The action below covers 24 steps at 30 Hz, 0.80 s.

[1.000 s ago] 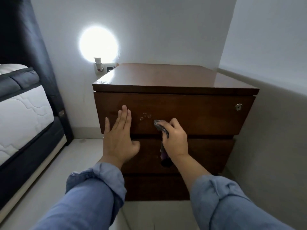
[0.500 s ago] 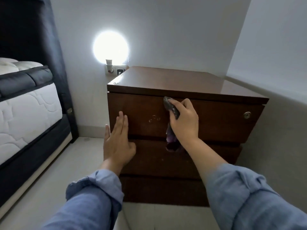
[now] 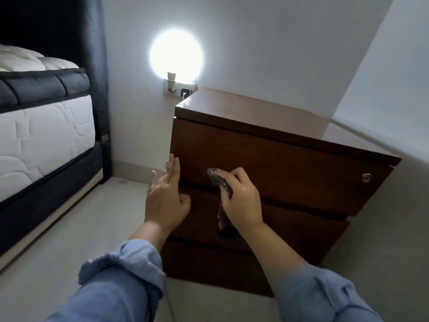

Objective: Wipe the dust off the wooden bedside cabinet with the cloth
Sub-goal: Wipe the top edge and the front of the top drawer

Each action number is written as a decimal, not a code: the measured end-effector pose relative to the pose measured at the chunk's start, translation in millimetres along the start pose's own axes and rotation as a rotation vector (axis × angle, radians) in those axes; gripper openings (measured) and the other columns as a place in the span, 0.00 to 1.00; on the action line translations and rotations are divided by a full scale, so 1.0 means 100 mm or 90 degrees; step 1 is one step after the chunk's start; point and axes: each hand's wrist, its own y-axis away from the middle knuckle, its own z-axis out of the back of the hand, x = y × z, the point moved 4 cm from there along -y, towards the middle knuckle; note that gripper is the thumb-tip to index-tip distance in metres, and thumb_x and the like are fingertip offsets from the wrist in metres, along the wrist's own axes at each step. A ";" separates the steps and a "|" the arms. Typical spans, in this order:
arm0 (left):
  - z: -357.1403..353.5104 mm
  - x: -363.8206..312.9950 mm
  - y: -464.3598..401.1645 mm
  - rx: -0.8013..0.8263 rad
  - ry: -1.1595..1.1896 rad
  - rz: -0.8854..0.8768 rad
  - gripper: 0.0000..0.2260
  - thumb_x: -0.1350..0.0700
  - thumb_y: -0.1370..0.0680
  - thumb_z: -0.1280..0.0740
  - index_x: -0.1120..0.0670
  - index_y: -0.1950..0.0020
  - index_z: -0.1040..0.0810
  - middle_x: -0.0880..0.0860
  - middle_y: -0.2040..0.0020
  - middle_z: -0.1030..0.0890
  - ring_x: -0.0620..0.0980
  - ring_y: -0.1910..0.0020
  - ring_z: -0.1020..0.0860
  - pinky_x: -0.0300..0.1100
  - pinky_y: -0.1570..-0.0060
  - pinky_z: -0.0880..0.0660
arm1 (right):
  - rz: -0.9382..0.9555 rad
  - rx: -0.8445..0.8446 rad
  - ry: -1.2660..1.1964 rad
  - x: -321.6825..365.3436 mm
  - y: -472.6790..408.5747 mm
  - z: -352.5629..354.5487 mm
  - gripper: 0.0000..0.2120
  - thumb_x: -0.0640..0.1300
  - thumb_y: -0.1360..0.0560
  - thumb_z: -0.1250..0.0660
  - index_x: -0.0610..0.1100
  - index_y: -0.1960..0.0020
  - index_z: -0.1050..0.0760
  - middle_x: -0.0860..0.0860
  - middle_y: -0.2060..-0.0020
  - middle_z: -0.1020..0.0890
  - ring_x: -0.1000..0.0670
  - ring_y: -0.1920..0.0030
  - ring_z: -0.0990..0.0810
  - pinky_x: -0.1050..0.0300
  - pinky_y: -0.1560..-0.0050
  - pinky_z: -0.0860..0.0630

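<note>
The dark wooden bedside cabinet [image 3: 290, 159] stands in the room's corner, with three drawer fronts and a small round lock at the top drawer's right end. My right hand [image 3: 241, 201] grips a dark purplish cloth [image 3: 220, 182] and presses it against the lower part of the top drawer front; the cloth's loose end hangs down over the middle drawer. My left hand [image 3: 166, 196] lies flat, fingers together, against the cabinet's left front edge, holding nothing.
A bed with a white mattress [image 3: 41, 140] and dark frame stands to the left. A wall socket [image 3: 178, 90] with a bright night light [image 3: 176, 54] sits just left of the cabinet's back corner. Pale floor [image 3: 76, 228] lies between bed and cabinet; a wall flanks the right.
My right hand has slid the cloth down from the top drawer's upper edge toward its lower part. The view has swung, so the cabinet sits further right.
</note>
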 end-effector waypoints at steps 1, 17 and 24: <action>0.01 0.04 0.01 -0.010 0.019 0.029 0.37 0.59 0.27 0.35 0.55 0.22 0.49 0.53 0.22 0.47 0.57 0.25 0.40 0.48 0.28 0.54 | 0.002 -0.038 -0.019 0.04 -0.12 0.12 0.16 0.38 0.26 0.33 0.45 0.39 0.24 0.51 0.52 0.25 0.55 0.60 0.23 0.65 0.61 0.22; -0.19 0.36 0.08 0.083 0.358 0.304 0.33 0.60 0.27 0.35 0.47 0.23 0.42 0.51 0.27 0.31 0.53 0.30 0.31 0.48 0.34 0.31 | -0.034 0.169 0.132 0.19 -0.08 -0.45 0.15 0.43 0.22 0.39 0.48 0.36 0.27 0.49 0.47 0.27 0.52 0.55 0.24 0.57 0.54 0.22; -0.13 0.39 0.14 0.106 0.381 0.337 0.30 0.59 0.26 0.36 0.50 0.24 0.39 0.54 0.28 0.31 0.54 0.29 0.33 0.50 0.34 0.31 | 0.032 -0.005 0.018 0.44 -0.56 0.10 0.16 0.41 0.25 0.34 0.46 0.37 0.25 0.48 0.50 0.24 0.50 0.57 0.23 0.57 0.56 0.20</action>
